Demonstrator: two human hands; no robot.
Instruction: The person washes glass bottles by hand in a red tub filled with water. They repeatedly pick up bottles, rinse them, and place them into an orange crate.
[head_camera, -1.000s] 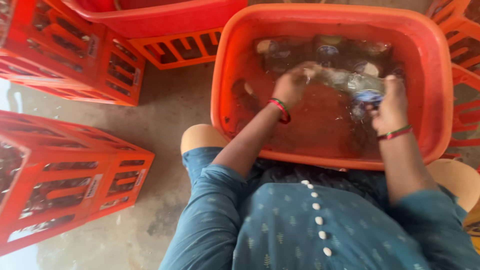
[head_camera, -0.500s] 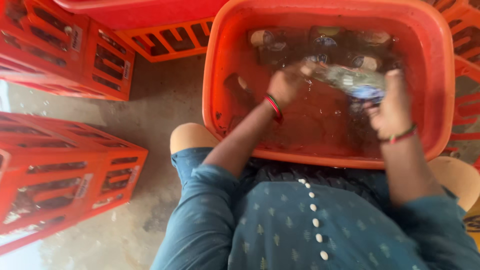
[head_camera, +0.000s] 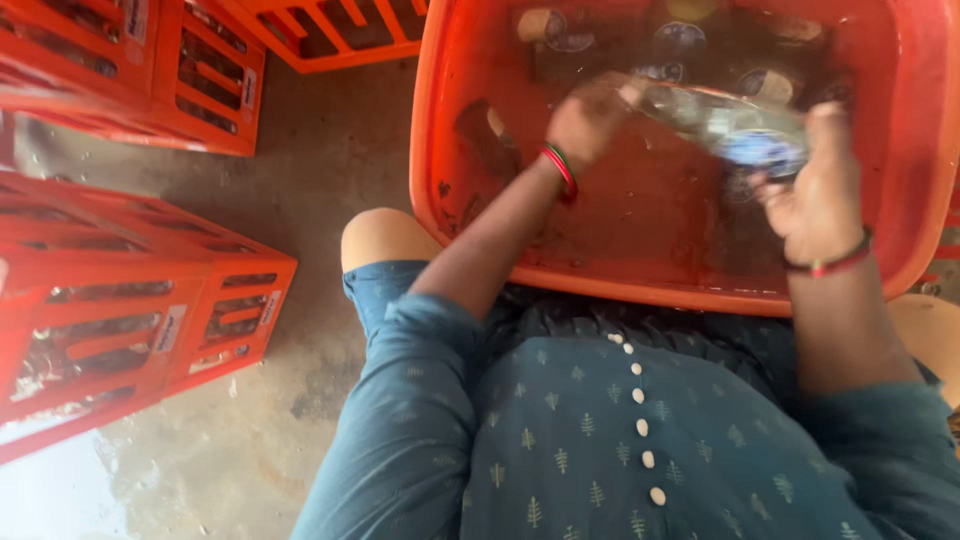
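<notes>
A big orange plastic tub (head_camera: 640, 285) sits in front of my knees, holding water and several glass bottles (head_camera: 560, 30) along its far side. Over the water I hold one clear glass bottle (head_camera: 725, 125) lying sideways, with a blue label. My left hand (head_camera: 585, 120) grips its neck end. My right hand (head_camera: 815, 190) grips its base end. Both wrists wear red and green bangles.
Red plastic bottle crates (head_camera: 120, 320) stand on the wet concrete floor (head_camera: 300, 200) at my left, some with bottles inside. More red crates (head_camera: 130, 70) line the far left and another (head_camera: 320, 35) stands behind the tub. My bare knee (head_camera: 380, 240) touches the tub's near-left side.
My view has tilted and moved closer to the tub. Both hands have lifted the bottle slightly and shifted it right while still gripping it.
</notes>
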